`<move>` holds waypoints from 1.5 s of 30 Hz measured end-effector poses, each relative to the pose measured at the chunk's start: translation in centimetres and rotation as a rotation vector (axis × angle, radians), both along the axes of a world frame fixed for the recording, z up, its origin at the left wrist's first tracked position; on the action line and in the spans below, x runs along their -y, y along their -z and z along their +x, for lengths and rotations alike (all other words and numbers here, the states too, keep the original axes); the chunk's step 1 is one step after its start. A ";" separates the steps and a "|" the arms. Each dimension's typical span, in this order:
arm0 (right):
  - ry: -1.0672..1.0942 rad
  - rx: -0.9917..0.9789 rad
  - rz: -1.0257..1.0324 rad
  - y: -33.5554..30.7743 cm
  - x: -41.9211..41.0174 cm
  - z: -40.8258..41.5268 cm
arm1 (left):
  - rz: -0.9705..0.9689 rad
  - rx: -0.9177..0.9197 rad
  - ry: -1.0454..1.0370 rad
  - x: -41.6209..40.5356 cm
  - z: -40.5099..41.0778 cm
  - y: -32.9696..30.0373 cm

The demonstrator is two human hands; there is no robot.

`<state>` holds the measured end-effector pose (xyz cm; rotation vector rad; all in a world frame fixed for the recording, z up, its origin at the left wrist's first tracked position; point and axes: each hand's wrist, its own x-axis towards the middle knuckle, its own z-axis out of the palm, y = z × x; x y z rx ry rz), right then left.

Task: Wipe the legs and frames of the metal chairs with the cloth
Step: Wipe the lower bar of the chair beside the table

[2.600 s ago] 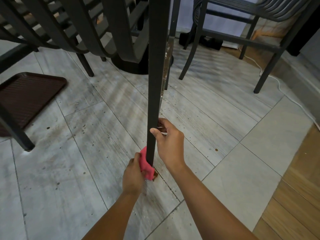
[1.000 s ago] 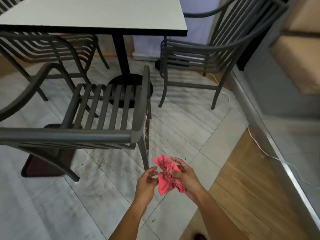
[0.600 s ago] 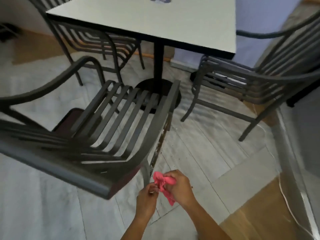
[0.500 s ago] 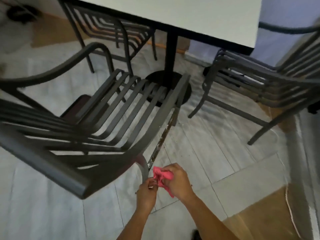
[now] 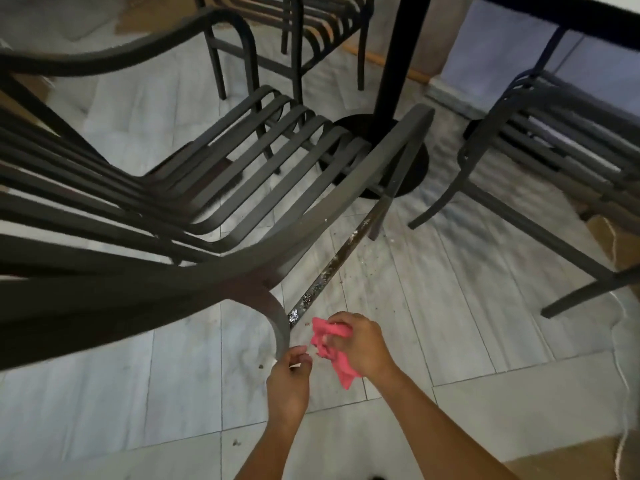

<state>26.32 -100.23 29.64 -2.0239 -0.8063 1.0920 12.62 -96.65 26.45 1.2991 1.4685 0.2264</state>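
The nearest dark metal chair (image 5: 214,188) has a slatted seat and fills the left and centre. Its curved rear leg (image 5: 281,327) comes down to my left hand (image 5: 289,379), whose thumb and fingers pinch at the leg's lower end. From the leg a side rail (image 5: 339,258) with flaked, speckled paint runs up to the right. My right hand (image 5: 362,348) grips a bunched pink cloth (image 5: 329,336) just right of the leg, near the rail's lower end. The cloth touches neither of them.
A table's black pedestal and round base (image 5: 377,161) stand behind the chair. A second chair (image 5: 554,157) is at the right and a third (image 5: 298,32) at the back. A white cable (image 5: 625,344) runs along the right edge. The floor is grey tile.
I have stood up from crouching at the leg. The cloth went from my left hand to my right. The view has swung down and left onto the chair's rear leg.
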 end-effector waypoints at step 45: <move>-0.448 1.037 0.575 19.8 -5.2 -1.9 | 0.761 0.281 -0.136 -4.9 -0.7 16.2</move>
